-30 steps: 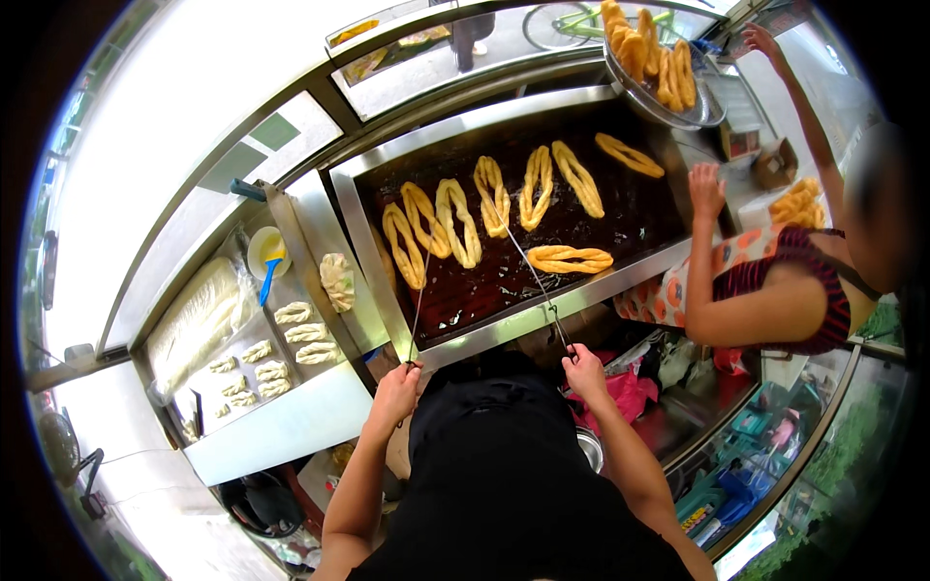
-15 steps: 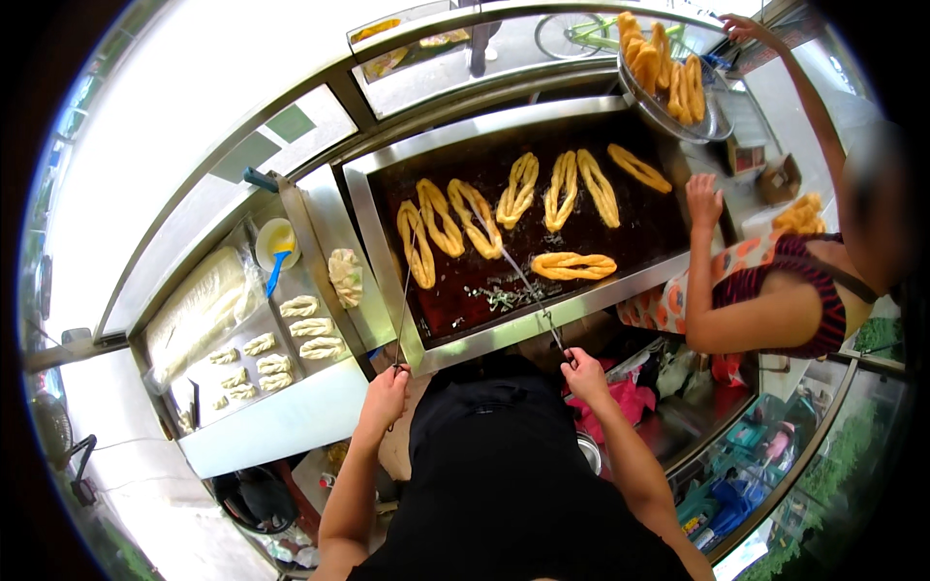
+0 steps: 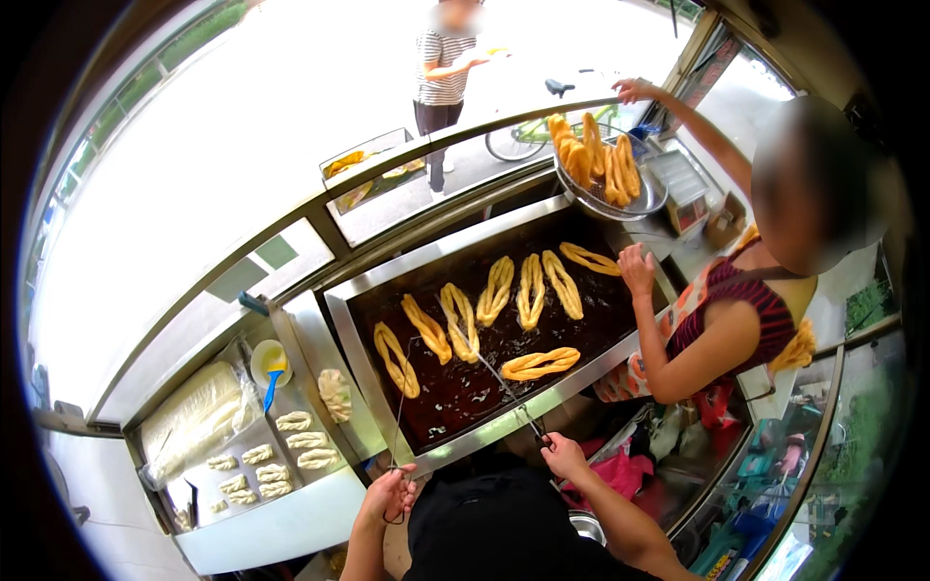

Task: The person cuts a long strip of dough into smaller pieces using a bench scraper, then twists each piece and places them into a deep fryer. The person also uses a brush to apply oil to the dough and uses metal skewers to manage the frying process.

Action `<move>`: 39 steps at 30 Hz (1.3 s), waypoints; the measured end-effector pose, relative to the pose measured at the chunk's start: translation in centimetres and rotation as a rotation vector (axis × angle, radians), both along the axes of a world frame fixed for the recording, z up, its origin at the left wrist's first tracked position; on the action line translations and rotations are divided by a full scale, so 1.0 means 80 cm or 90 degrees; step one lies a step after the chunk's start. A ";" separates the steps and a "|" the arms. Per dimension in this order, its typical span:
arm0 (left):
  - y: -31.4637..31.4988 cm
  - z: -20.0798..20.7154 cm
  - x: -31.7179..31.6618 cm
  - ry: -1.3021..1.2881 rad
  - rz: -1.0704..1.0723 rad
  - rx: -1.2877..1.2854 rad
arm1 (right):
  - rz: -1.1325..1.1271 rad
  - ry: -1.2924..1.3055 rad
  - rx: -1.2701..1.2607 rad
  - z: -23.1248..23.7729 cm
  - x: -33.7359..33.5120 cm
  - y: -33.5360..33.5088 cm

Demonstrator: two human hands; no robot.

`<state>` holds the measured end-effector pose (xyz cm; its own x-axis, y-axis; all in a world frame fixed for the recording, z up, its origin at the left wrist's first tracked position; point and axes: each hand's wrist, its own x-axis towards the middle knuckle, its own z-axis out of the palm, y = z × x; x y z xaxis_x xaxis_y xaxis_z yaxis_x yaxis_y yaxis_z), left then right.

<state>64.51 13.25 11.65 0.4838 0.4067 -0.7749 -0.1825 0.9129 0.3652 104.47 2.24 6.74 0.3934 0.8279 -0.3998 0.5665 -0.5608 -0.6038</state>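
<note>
My left hand (image 3: 389,494) is closed around the handle of a thin metal rod (image 3: 399,423) with a loop at its lower end. The rod reaches over the near rim of a wide metal fryer (image 3: 343,320) filled with dark oil. My right hand (image 3: 564,455) grips long metal tongs (image 3: 506,389), whose tips meet a golden looped dough stick (image 3: 457,308). To its left float two more, a browner dough stick (image 3: 426,327) and an outer dough stick (image 3: 395,360). Several others lie farther right, and one fried dough loop (image 3: 541,363) floats near the front rim.
At left, a work surface (image 3: 262,539) bears raw twisted dough pieces (image 3: 273,473), a dough slab (image 3: 194,416) and a bowl (image 3: 260,360) with a blue brush (image 3: 272,387). A strainer basket (image 3: 630,208) holds fried sticks. A co-worker (image 3: 717,334) stands right; another person (image 3: 444,77) stands outside.
The view has tilted up, bringing the person outside into sight. The second dough stick from the left has turned and shows a browner, narrower side. Both my hands keep their tools.
</note>
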 end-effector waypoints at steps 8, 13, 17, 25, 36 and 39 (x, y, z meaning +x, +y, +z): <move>-0.002 0.029 0.029 0.405 -0.185 0.205 | 0.088 -0.050 -0.062 0.003 -0.016 0.008; -0.024 0.054 0.007 0.627 -0.276 0.381 | 0.081 -0.069 -0.026 -0.016 0.000 -0.006; -0.027 0.057 0.001 0.736 -0.389 0.485 | 0.072 -0.064 0.019 -0.008 -0.008 -0.005; -0.012 0.066 0.027 0.574 -0.277 0.271 | 0.056 -0.038 -0.107 0.003 -0.007 0.013; -0.015 0.036 -0.012 0.028 0.018 -0.008 | 0.049 0.014 -0.057 0.005 -0.006 0.016; -0.014 0.041 -0.012 0.237 -0.085 0.110 | 0.053 0.017 -0.043 0.000 -0.010 0.014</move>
<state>63.55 12.13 14.89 0.2411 0.4993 -0.8322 0.1056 0.8389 0.5339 103.70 3.34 6.77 0.3124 0.8281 -0.4655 0.5969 -0.5523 -0.5819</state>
